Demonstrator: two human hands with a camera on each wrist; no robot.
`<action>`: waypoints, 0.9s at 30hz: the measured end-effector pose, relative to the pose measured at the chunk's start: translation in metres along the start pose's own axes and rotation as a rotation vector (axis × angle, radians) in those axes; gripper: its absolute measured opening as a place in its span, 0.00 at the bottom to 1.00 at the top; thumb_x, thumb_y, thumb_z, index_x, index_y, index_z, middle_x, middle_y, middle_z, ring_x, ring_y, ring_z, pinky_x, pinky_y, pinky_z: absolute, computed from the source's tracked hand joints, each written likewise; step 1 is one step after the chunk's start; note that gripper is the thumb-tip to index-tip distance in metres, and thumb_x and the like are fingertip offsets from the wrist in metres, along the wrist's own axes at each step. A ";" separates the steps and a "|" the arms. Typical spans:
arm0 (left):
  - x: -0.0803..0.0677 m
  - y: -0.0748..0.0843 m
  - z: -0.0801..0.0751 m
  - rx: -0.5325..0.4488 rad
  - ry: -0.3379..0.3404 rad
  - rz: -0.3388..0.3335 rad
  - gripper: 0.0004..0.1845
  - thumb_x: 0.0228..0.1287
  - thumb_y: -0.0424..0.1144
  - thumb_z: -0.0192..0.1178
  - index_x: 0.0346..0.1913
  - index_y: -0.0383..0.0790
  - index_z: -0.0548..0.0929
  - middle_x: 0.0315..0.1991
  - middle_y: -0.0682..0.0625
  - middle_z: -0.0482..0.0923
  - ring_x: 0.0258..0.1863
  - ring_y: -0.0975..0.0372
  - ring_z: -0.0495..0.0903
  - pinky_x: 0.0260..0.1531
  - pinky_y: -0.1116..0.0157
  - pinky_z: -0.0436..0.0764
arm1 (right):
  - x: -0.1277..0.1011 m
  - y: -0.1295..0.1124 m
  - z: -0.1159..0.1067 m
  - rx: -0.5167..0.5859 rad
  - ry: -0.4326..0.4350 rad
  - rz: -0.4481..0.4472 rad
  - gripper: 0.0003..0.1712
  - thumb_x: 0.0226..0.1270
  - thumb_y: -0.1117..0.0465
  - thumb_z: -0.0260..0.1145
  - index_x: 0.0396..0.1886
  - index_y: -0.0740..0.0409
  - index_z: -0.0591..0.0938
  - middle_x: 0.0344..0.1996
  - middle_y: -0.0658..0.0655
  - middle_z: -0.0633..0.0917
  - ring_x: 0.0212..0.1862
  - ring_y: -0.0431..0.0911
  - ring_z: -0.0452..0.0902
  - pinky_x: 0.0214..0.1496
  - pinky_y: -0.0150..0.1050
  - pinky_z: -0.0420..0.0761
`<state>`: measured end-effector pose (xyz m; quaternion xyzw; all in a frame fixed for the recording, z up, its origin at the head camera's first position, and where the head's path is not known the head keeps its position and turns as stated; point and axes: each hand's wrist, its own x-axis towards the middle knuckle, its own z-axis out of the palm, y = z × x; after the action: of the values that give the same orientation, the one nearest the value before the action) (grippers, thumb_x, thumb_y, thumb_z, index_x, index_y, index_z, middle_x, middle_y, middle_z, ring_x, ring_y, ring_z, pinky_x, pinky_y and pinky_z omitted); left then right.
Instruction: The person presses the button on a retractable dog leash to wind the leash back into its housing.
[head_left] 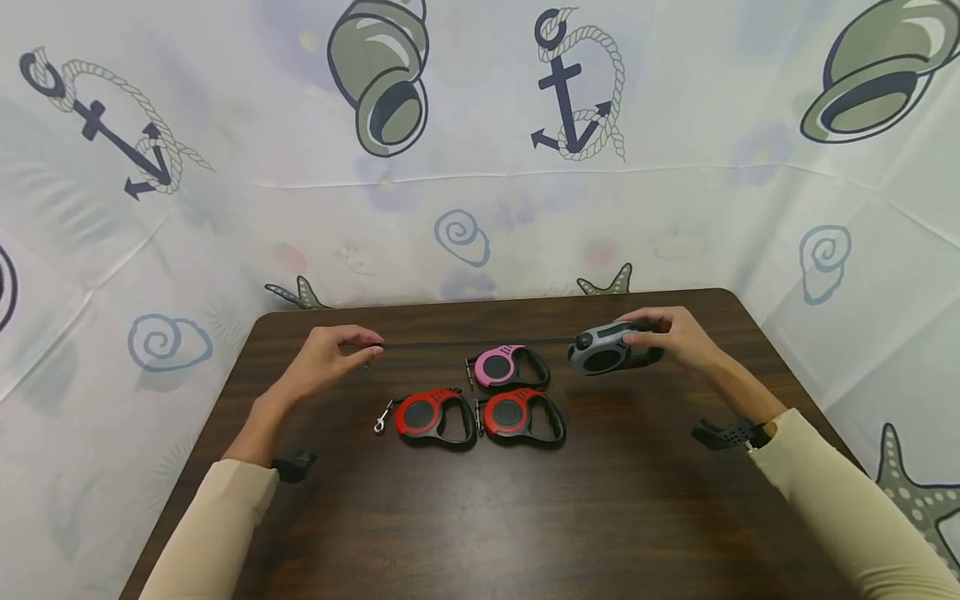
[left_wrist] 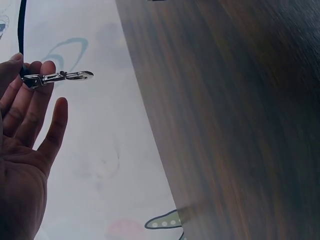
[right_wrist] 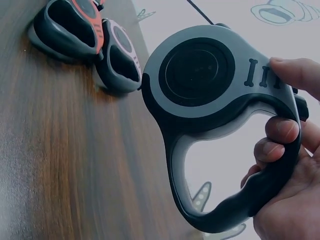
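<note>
My right hand (head_left: 678, 335) grips the handle of a grey and black retractable dog leash (right_wrist: 235, 55), held above the table's right side. Its thin black cord (head_left: 480, 342) runs straight across to my left hand (head_left: 330, 354). There the thumb and fingers pinch the cord's end beside a silver metal clip (left_wrist: 57, 77), which sticks out past the fingertips. Between the hands, a pink retractable leash (head_left: 496, 367) lies on the table. In front of it lie two red ones, a left red leash (head_left: 417, 414) and a right red leash (head_left: 506, 412).
The dark brown wooden table (head_left: 480, 517) reaches to a patterned cloth backdrop (head_left: 510, 233) behind and at the sides. A small silver clip (head_left: 379, 423) extends from the left red leash. Dark bands (head_left: 727, 434) sit on both wrists.
</note>
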<state>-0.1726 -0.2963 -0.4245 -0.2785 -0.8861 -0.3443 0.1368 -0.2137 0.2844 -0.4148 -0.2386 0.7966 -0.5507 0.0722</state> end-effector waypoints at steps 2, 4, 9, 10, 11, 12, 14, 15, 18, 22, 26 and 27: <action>0.002 0.001 0.002 -0.006 0.000 0.009 0.08 0.64 0.29 0.75 0.45 0.40 0.92 0.38 0.50 0.91 0.37 0.65 0.88 0.38 0.63 0.86 | 0.000 0.001 0.002 -0.003 -0.001 -0.005 0.20 0.74 0.68 0.68 0.61 0.72 0.83 0.44 0.51 0.89 0.40 0.52 0.85 0.44 0.42 0.87; 0.003 0.002 0.005 -0.012 0.003 0.017 0.08 0.64 0.29 0.75 0.45 0.40 0.92 0.38 0.50 0.91 0.37 0.65 0.88 0.39 0.58 0.87 | 0.001 0.001 0.003 -0.004 -0.002 -0.002 0.20 0.74 0.67 0.68 0.61 0.71 0.83 0.44 0.51 0.89 0.40 0.51 0.85 0.44 0.42 0.86; 0.008 0.007 0.009 -0.045 -0.007 0.015 0.09 0.63 0.28 0.75 0.45 0.39 0.92 0.38 0.51 0.92 0.37 0.65 0.89 0.43 0.49 0.87 | 0.004 0.000 0.007 -0.008 -0.001 0.005 0.20 0.73 0.66 0.68 0.61 0.71 0.83 0.43 0.50 0.89 0.39 0.48 0.84 0.43 0.41 0.86; 0.008 0.008 0.009 -0.051 -0.009 0.014 0.09 0.63 0.28 0.75 0.45 0.39 0.92 0.38 0.51 0.92 0.37 0.65 0.89 0.43 0.48 0.87 | 0.004 0.000 0.008 -0.005 -0.002 0.004 0.20 0.73 0.67 0.68 0.61 0.71 0.83 0.43 0.50 0.89 0.39 0.48 0.84 0.43 0.41 0.86; 0.009 0.010 0.010 -0.058 -0.014 0.009 0.09 0.63 0.28 0.75 0.45 0.39 0.92 0.38 0.51 0.92 0.37 0.65 0.89 0.44 0.46 0.87 | 0.005 0.000 0.009 0.003 -0.003 0.003 0.20 0.73 0.67 0.68 0.62 0.71 0.83 0.44 0.50 0.89 0.39 0.48 0.84 0.42 0.41 0.86; 0.010 0.011 0.011 -0.059 -0.016 0.006 0.09 0.63 0.28 0.75 0.45 0.39 0.92 0.38 0.52 0.92 0.37 0.65 0.89 0.44 0.46 0.87 | 0.006 -0.001 0.010 0.011 -0.004 0.005 0.21 0.73 0.67 0.68 0.62 0.72 0.83 0.44 0.50 0.89 0.39 0.47 0.85 0.43 0.41 0.86; 0.012 0.013 0.013 -0.061 -0.021 0.001 0.09 0.63 0.28 0.75 0.45 0.39 0.92 0.38 0.52 0.92 0.36 0.64 0.89 0.46 0.46 0.86 | 0.008 -0.002 0.013 0.032 -0.009 0.004 0.21 0.73 0.68 0.68 0.62 0.72 0.83 0.44 0.51 0.88 0.39 0.48 0.85 0.42 0.42 0.87; 0.013 0.015 0.014 -0.065 -0.025 -0.001 0.10 0.63 0.28 0.75 0.46 0.40 0.92 0.38 0.52 0.92 0.35 0.64 0.89 0.46 0.47 0.86 | 0.008 -0.002 0.015 0.035 -0.012 0.005 0.21 0.73 0.68 0.68 0.62 0.72 0.83 0.44 0.52 0.88 0.39 0.47 0.85 0.43 0.42 0.87; 0.015 0.017 0.019 -0.086 -0.036 -0.011 0.09 0.64 0.28 0.75 0.46 0.40 0.92 0.37 0.52 0.92 0.33 0.62 0.89 0.47 0.50 0.87 | 0.011 -0.004 0.020 0.044 -0.021 0.012 0.21 0.73 0.67 0.69 0.62 0.70 0.83 0.45 0.53 0.88 0.40 0.48 0.84 0.43 0.43 0.86; 0.017 0.019 0.025 -0.129 -0.040 -0.008 0.09 0.65 0.28 0.74 0.46 0.39 0.92 0.37 0.51 0.92 0.32 0.59 0.89 0.45 0.58 0.87 | 0.015 -0.005 0.027 0.046 -0.027 0.016 0.21 0.73 0.65 0.69 0.62 0.68 0.84 0.46 0.55 0.88 0.41 0.49 0.83 0.44 0.44 0.85; 0.021 0.020 0.029 -0.145 -0.034 0.014 0.08 0.65 0.29 0.74 0.46 0.39 0.92 0.38 0.51 0.92 0.34 0.61 0.89 0.45 0.59 0.88 | 0.018 -0.007 0.032 0.049 -0.019 0.010 0.21 0.72 0.64 0.70 0.62 0.67 0.84 0.46 0.55 0.88 0.40 0.50 0.82 0.43 0.45 0.85; 0.022 0.021 0.031 -0.146 -0.033 0.019 0.08 0.65 0.29 0.74 0.46 0.39 0.92 0.38 0.51 0.92 0.34 0.62 0.89 0.45 0.57 0.88 | 0.018 -0.007 0.033 0.049 -0.015 0.009 0.21 0.72 0.64 0.70 0.62 0.67 0.85 0.45 0.55 0.88 0.39 0.50 0.82 0.42 0.45 0.85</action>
<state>-0.1802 -0.2538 -0.4260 -0.3019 -0.8580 -0.4022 0.1046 -0.2153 0.2461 -0.4180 -0.2372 0.7835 -0.5678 0.0866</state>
